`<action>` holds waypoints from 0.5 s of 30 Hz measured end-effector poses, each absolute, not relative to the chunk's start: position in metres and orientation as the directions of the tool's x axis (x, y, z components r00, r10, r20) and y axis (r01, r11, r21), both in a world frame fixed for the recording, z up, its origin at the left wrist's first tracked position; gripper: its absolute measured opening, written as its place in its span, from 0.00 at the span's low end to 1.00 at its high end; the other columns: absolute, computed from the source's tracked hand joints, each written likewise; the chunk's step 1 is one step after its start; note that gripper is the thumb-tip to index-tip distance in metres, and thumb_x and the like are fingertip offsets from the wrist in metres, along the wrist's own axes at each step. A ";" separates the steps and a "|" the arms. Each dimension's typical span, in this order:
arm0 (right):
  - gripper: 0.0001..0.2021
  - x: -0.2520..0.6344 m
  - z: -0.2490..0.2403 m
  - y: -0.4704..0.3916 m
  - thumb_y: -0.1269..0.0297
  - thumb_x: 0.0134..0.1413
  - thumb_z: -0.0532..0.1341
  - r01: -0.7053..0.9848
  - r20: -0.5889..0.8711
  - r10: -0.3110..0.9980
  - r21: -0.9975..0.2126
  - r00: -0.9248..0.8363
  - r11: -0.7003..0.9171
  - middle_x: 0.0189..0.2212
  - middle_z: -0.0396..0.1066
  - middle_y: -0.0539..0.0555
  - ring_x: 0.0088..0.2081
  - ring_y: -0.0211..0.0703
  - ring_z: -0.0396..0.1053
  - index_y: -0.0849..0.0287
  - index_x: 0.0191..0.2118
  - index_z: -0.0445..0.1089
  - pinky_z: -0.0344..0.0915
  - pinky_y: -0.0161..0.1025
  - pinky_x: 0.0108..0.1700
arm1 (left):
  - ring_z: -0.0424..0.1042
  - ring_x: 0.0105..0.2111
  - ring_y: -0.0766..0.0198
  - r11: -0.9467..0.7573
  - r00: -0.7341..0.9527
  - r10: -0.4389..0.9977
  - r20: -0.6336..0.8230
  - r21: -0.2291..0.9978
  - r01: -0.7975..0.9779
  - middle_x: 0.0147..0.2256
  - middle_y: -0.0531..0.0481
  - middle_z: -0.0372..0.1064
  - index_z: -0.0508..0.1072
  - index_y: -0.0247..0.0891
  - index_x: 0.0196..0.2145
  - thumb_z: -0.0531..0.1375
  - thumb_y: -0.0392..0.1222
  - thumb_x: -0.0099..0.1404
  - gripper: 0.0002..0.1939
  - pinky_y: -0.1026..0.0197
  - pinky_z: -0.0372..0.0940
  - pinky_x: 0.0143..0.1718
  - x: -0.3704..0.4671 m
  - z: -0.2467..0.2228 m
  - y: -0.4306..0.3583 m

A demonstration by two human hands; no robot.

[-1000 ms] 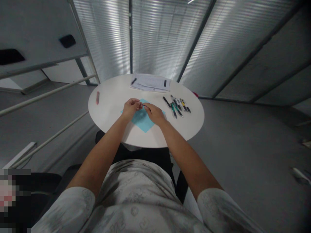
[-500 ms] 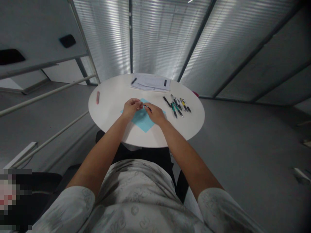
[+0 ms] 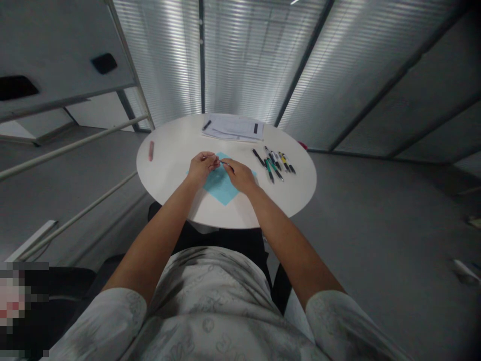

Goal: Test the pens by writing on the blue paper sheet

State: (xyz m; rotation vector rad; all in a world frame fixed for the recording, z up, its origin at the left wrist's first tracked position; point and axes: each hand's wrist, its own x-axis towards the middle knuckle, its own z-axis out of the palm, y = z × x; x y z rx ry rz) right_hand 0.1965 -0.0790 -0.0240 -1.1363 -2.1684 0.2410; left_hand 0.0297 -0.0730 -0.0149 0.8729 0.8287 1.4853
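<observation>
Over a light blue sheet (image 3: 224,191) on the round table, both hands meet. My right hand (image 3: 240,175) is closed on a slim dark pen (image 3: 227,164), which slants between thumb and fingers. At the pen's left end, the fingers of my left hand (image 3: 201,166) are pinched together; what part they grip is too small to make out clearly. To the right lies a loose group of several pens (image 3: 274,165), with black, green, white and yellow parts.
The white round table (image 3: 169,190) carries a stack of papers (image 3: 233,128) at its far side, with a dark pen (image 3: 207,125) on it. A pinkish slim object (image 3: 151,151) lies at the left. A white rail (image 3: 75,145) runs at the left, blinds behind.
Both hands stay over the blue sheet with the pen between them. My left fingers have shifted very slightly to the left; the things on the table have not moved.
</observation>
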 end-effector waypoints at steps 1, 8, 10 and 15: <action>0.19 0.197 -0.024 -0.079 0.58 0.70 0.48 0.664 0.476 0.785 -0.443 -0.396 0.603 0.56 0.72 0.53 0.56 0.45 0.69 0.52 0.59 0.68 0.65 0.44 0.58 | 0.73 0.29 0.68 -0.087 -0.052 0.996 0.072 0.888 -0.451 0.29 0.50 0.72 0.69 0.37 0.31 0.66 0.33 0.57 0.07 0.59 0.70 0.39 0.030 -0.015 -0.073; 0.19 0.197 -0.025 -0.078 0.58 0.70 0.48 0.668 0.476 0.784 -0.435 -0.399 0.604 0.55 0.73 0.53 0.55 0.46 0.70 0.51 0.58 0.69 0.66 0.45 0.58 | 0.72 0.28 0.69 -0.123 -0.063 0.992 0.107 0.902 -0.413 0.27 0.51 0.71 0.69 0.37 0.31 0.65 0.33 0.58 0.06 0.60 0.69 0.39 0.031 -0.019 -0.071; 0.19 0.197 -0.025 -0.078 0.58 0.70 0.48 0.661 0.479 0.781 -0.439 -0.401 0.609 0.55 0.73 0.53 0.55 0.46 0.70 0.52 0.58 0.69 0.65 0.45 0.58 | 0.72 0.28 0.69 -0.113 -0.084 0.993 0.084 0.889 -0.443 0.28 0.50 0.71 0.69 0.37 0.31 0.65 0.33 0.58 0.07 0.59 0.69 0.39 0.030 -0.018 -0.070; 0.20 0.198 -0.026 -0.077 0.58 0.70 0.47 0.657 0.483 0.778 -0.440 -0.402 0.612 0.55 0.73 0.53 0.55 0.45 0.70 0.52 0.59 0.68 0.65 0.44 0.58 | 0.72 0.28 0.68 -0.100 -0.094 0.993 0.065 0.890 -0.445 0.27 0.52 0.71 0.68 0.38 0.31 0.65 0.32 0.57 0.08 0.59 0.70 0.39 0.030 -0.016 -0.070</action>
